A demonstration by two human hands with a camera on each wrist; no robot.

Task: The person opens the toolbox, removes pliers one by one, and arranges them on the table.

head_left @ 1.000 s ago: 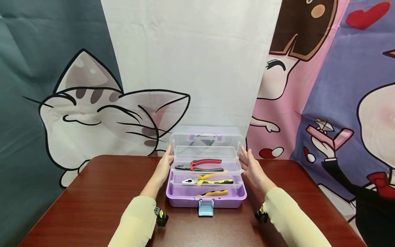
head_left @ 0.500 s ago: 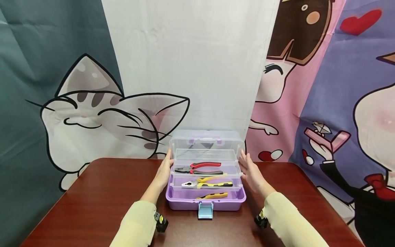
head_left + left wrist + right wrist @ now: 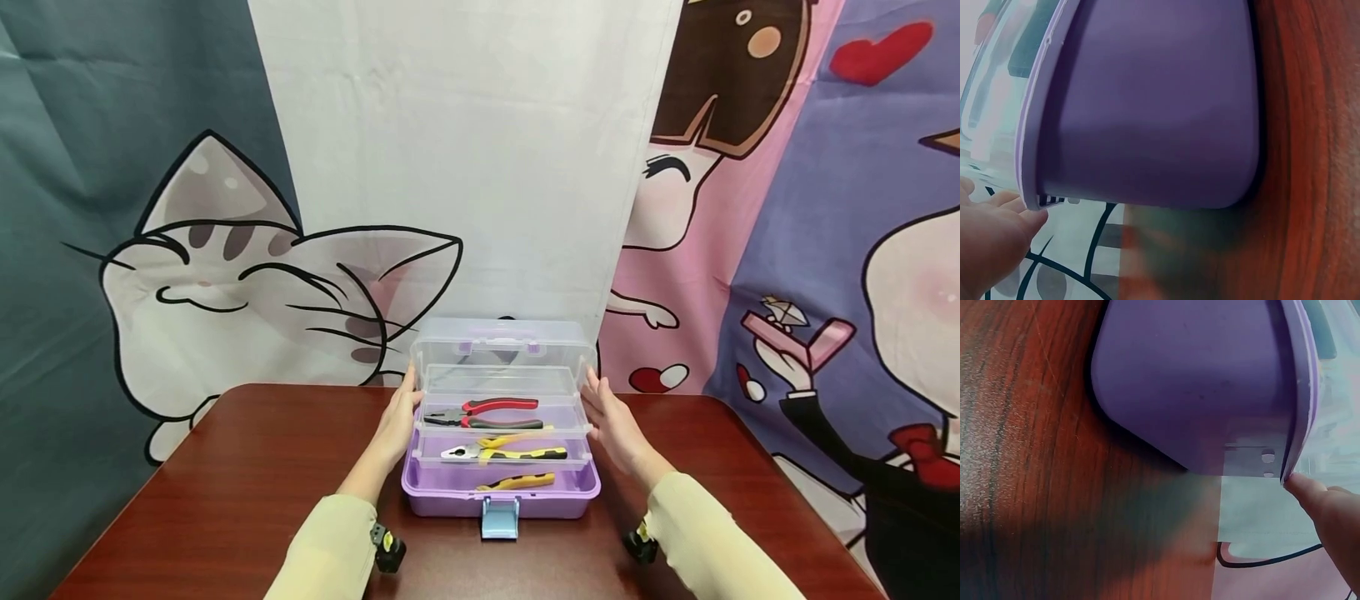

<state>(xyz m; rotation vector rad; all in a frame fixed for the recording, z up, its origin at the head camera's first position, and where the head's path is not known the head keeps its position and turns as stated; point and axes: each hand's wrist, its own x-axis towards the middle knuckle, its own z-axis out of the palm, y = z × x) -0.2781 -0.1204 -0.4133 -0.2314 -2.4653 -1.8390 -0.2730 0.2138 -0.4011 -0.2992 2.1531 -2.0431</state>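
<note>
A purple toolbox (image 3: 442,507) stands on the table with its clear lid (image 3: 510,332) raised and its clear trays fanned out. Red-and-black pliers (image 3: 501,405) lie in a tray; below them are yellow-and-black pliers (image 3: 525,454). A yellow-and-black handle (image 3: 525,481) shows in the purple base, its other end hidden. My left hand (image 3: 396,421) lies along the left side, fingers extended; in the left wrist view its fingertips touch the rear rim. On the opposite side, my right hand (image 3: 615,421) has fairly straight fingers, one fingertip at the rear rim in the right wrist view.
A blue latch (image 3: 499,518) hangs down at the toolbox's front. The brown wooden table (image 3: 262,467) has its back edge just behind the box. A cartoon-printed cloth (image 3: 480,167) hangs behind the table.
The toolbox has shifted slightly toward me, with both hands staying at its sides. The head view tilted up a little between the first two frames.
</note>
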